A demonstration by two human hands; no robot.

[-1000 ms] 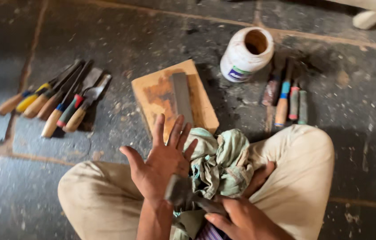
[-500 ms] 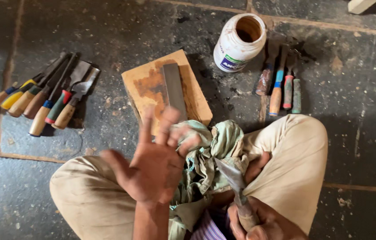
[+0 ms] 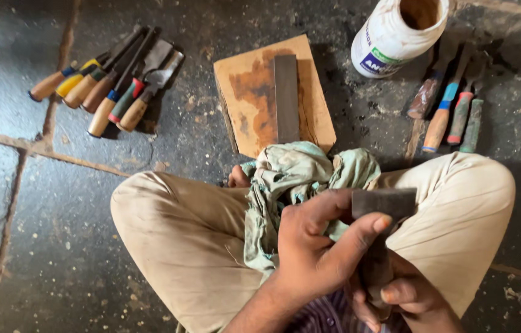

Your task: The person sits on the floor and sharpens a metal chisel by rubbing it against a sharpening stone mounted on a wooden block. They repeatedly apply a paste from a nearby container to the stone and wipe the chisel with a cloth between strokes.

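Now left hand (image 3: 316,246) has closed back onto the chisel blade (image 3: 384,203), thumb pinching it; right hand (image 3: 396,296) clamps the handle. Blade's over the rag (image 3: 297,179), 6 o'clock of the sharpening stone (image 3: 286,95).

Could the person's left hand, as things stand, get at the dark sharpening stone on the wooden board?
Probably not straight away. The left hand is pressed to the blade of the chisel that the right hand grips. The sharpening stone lies uncovered on the wooden board, just beyond the green cloth.
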